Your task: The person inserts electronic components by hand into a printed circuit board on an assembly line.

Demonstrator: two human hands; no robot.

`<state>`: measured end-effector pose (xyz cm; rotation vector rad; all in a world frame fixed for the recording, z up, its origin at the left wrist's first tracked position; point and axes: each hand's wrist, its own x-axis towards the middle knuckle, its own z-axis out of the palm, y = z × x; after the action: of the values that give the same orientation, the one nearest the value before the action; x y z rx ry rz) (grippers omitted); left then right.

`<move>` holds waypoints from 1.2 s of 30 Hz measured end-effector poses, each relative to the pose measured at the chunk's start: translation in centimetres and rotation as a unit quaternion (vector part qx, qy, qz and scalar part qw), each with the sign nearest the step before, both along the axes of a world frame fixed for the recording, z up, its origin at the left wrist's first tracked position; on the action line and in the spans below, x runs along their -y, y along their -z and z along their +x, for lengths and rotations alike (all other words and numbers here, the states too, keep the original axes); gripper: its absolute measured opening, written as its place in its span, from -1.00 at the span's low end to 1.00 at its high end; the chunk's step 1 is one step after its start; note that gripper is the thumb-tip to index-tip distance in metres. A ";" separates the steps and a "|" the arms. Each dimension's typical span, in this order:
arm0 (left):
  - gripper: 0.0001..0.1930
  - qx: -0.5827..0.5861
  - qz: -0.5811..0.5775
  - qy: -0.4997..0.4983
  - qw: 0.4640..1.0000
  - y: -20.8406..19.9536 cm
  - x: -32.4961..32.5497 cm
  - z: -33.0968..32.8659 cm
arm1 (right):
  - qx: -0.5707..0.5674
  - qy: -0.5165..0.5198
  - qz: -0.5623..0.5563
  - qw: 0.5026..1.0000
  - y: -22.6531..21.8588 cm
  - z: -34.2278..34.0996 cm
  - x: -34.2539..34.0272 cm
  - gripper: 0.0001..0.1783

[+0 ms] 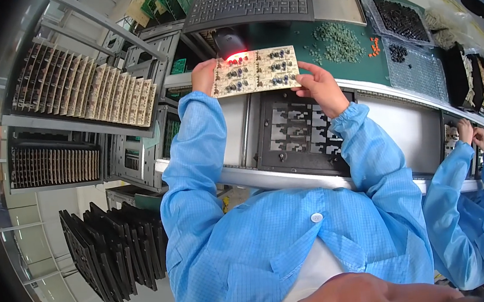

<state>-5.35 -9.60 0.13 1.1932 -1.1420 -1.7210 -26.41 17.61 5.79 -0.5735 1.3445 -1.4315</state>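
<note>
A cream circuit board (255, 71) fitted with many small components is held up level over the workbench. My left hand (203, 77) grips its left end, and my right hand (321, 85) pinches its lower right corner between thumb and fingers. A dark scanner (229, 40) stands just beyond the board and throws red light on its upper left part. Below my right hand lies a black fixture frame (296, 132) with cut-out openings, on the line in front of me.
Left stand racks of upright circuit boards (79, 85) and a stack of black frames (113, 247). A keyboard (247, 3) sits at the back. Loose greenish parts (337, 44), orange parts (374, 47) and trays of black parts (399, 19) lie right. A co-worker's hands (472, 135) work farther right.
</note>
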 end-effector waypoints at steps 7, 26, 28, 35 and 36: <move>-0.74 0.023 0.038 0.045 0.998 1.6 2.6 0.6 | 0.014 0.006 -0.016 1.000 0.9 0.0 0.6 -0.45; -0.85 0.201 -0.386 0.100 0.895 -1.9 -18.3 8.1 | -0.157 0.075 0.017 0.985 1.3 -0.4 -20.4 -0.49; -0.90 0.208 -0.444 0.118 0.864 -3.2 -22.2 7.7 | -0.160 0.086 0.043 0.983 1.6 0.6 -21.8 -0.53; -0.90 0.239 -0.507 0.187 0.807 -3.7 -26.2 5.3 | -0.140 0.121 0.058 0.981 3.3 0.6 -21.5 -0.57; -0.90 0.245 -0.514 0.199 0.798 -3.8 -26.5 5.4 | -0.138 0.122 0.060 0.981 3.4 0.6 -21.7 -0.57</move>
<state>0.06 16.94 3.91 0.6850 -2.3534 -0.7091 -25.76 39.32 2.34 -0.5573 1.7596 -1.4904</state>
